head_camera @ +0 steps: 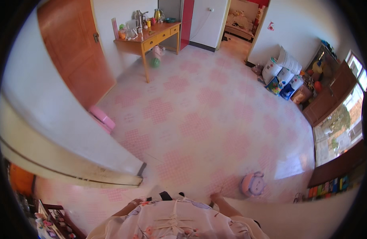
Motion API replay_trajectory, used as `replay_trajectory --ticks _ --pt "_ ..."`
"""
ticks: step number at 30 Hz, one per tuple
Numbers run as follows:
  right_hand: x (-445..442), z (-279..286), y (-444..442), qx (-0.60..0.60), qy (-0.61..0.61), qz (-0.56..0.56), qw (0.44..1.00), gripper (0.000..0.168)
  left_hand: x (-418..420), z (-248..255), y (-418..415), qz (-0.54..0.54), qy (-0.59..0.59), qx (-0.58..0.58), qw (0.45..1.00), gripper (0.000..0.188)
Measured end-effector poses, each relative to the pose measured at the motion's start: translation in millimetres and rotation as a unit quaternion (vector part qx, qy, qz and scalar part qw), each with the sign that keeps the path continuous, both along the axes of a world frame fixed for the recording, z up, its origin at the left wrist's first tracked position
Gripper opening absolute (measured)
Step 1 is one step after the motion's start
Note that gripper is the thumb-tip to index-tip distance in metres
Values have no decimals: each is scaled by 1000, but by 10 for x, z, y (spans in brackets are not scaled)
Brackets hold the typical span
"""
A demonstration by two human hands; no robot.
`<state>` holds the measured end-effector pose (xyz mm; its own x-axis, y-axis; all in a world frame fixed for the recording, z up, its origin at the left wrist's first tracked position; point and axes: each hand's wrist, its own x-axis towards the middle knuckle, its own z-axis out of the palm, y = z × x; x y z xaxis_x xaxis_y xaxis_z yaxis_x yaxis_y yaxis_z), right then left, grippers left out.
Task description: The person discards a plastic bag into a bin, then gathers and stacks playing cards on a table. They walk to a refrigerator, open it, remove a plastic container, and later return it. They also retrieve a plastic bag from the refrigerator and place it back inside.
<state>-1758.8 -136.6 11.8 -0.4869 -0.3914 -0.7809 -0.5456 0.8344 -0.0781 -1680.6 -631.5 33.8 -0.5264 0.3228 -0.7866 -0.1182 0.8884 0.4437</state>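
Both my hands hang low at the bottom of the view, on either side of a floral top (171, 215) with crossed lacing. My left hand (136, 202) shows partly beside the hem; its fingers are too hidden to make out. On the other side, my right hand (214, 196) is small and blurred, and whether it holds anything does not show. Nearest to it on the floor stands a round pink and purple stool (252, 184) with a face design. Ahead spreads a pale floor (183, 149) patterned with pink checked patches.
A wooden desk (159, 35) bearing flasks and cups stands by the far wall, a watermelon (155, 62) beneath it. Stacked sacks (283, 73) lie at the right, near an open outer door (331, 92). A wall end (132, 170) juts in from the left; a pink bin (102, 117) sits behind it.
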Motion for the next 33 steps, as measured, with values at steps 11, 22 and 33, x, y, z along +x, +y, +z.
replay_trajectory --ticks 11,22,33 --pt "-4235 460 -608 -274 67 -422 861 26 -2957 -332 -404 154 -80 -73 982 33" --pt "-5310 -453 1029 71 -45 -284 955 24 -9888 971 668 244 314 80 914 32" --pt "-10457 117 879 -6 51 -219 974 26 -10289 58 698 32 22 -33 999 33"
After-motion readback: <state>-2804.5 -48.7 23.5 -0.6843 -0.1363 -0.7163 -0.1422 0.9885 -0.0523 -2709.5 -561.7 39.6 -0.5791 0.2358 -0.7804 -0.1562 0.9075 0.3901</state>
